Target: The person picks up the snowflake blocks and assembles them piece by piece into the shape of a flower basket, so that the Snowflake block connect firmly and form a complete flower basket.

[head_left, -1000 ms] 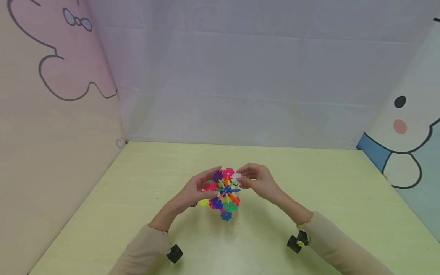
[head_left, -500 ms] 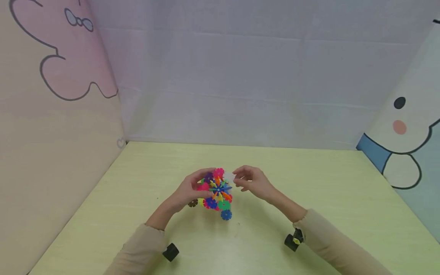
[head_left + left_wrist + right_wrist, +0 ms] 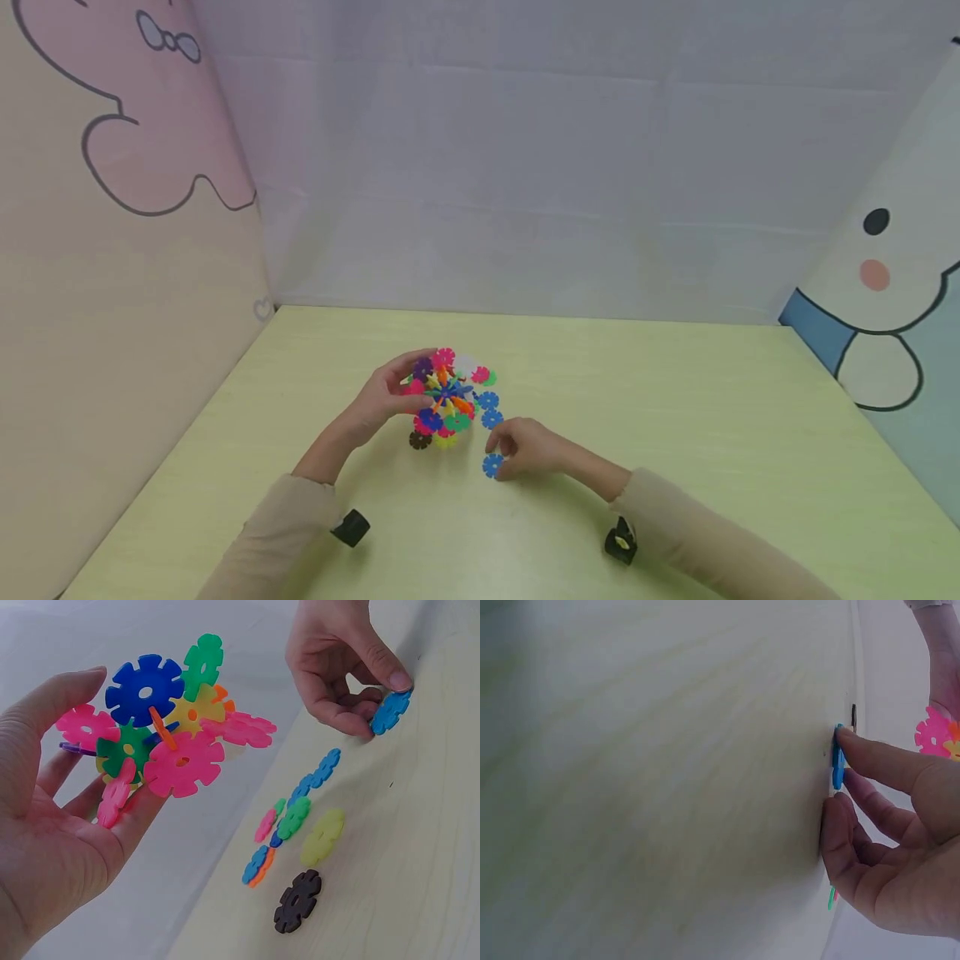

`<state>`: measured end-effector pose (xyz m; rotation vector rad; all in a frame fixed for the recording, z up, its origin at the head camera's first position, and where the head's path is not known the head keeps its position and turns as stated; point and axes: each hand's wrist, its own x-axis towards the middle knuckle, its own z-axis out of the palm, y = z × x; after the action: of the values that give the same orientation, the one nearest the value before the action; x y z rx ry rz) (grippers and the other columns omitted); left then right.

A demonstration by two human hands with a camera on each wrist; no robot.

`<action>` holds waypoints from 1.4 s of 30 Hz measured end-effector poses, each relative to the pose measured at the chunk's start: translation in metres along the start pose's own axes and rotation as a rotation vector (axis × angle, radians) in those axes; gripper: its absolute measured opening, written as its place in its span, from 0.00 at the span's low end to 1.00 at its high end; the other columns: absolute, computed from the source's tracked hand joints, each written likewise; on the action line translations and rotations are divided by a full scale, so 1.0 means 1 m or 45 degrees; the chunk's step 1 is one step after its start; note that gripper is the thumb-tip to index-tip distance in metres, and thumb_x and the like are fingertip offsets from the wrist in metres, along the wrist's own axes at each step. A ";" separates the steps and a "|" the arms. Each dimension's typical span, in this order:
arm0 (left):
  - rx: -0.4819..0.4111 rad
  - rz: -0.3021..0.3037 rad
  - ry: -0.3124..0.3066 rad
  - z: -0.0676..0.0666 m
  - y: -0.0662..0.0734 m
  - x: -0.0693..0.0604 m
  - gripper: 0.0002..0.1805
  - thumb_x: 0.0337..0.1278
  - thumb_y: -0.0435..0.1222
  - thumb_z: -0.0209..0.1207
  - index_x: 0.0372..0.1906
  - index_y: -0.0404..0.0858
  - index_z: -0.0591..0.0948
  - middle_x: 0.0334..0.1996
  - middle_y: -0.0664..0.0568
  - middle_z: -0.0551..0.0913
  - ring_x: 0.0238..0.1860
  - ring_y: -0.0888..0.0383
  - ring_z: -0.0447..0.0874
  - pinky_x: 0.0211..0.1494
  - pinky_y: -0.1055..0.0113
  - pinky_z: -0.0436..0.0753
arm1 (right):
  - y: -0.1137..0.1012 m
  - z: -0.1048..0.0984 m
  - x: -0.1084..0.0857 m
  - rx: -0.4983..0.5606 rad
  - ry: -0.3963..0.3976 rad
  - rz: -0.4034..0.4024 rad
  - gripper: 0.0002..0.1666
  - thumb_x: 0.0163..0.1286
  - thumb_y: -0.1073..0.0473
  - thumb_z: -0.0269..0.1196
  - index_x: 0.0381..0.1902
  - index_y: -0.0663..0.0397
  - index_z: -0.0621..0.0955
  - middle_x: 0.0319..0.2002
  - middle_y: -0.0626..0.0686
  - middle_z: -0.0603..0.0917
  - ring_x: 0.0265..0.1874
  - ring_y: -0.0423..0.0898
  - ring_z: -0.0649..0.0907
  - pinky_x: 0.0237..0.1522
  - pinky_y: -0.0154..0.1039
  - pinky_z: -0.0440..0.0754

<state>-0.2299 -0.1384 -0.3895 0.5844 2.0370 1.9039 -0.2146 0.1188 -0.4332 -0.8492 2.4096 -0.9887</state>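
My left hand [image 3: 375, 404] grips a ball-like cluster of interlocking snowflake discs [image 3: 447, 392] in pink, blue, green, yellow, orange and purple. In the left wrist view its thumb and fingers curve around the cluster [image 3: 184, 763], held above the table. My right hand [image 3: 534, 448] is low over the table, nearer my body. Between its thumb and fingers it pinches a single blue snowflake disc [image 3: 391, 712], seen nearly edge-on in the right wrist view. How the remaining fingers of the left hand meet the discs is partly hidden.
Loose discs lie on the pale table [image 3: 675, 417] beneath and beside the cluster: a dark brown disc [image 3: 298, 901], a yellow disc [image 3: 322, 838], a green disc [image 3: 293, 818] and several others. Printed curtains [image 3: 495, 192] stand at the back and sides.
The left hand has moved left with the cluster. My right hand has left the cluster's white disc, come down towards me and taken hold of the blue disc on the table.
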 end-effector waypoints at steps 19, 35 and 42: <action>-0.164 0.035 -0.054 0.028 -0.004 0.006 0.35 0.51 0.26 0.58 0.66 0.38 0.60 0.59 0.38 0.65 0.49 0.53 0.78 0.45 0.60 0.80 | -0.025 -0.034 -0.030 0.522 0.536 -0.008 0.11 0.58 0.70 0.61 0.40 0.69 0.76 0.30 0.59 0.78 0.27 0.58 0.84 0.29 0.47 0.83; -0.215 0.061 -0.057 0.049 -0.004 0.013 0.37 0.48 0.27 0.61 0.65 0.38 0.61 0.61 0.41 0.64 0.54 0.49 0.73 0.48 0.62 0.79 | -0.028 -0.043 -0.030 0.583 0.790 0.051 0.11 0.58 0.70 0.61 0.40 0.69 0.77 0.30 0.60 0.78 0.29 0.60 0.83 0.28 0.40 0.83; -0.221 0.097 -0.047 0.054 -0.006 0.014 0.37 0.47 0.27 0.63 0.65 0.38 0.62 0.61 0.42 0.64 0.54 0.51 0.73 0.49 0.62 0.78 | -0.028 -0.039 -0.028 0.589 0.867 0.044 0.10 0.58 0.71 0.61 0.39 0.68 0.77 0.31 0.61 0.78 0.30 0.60 0.83 0.28 0.39 0.83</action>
<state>-0.2174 -0.0843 -0.3991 0.6566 1.8272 2.0714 -0.2053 0.1407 -0.3830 -0.3254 2.5002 -1.9671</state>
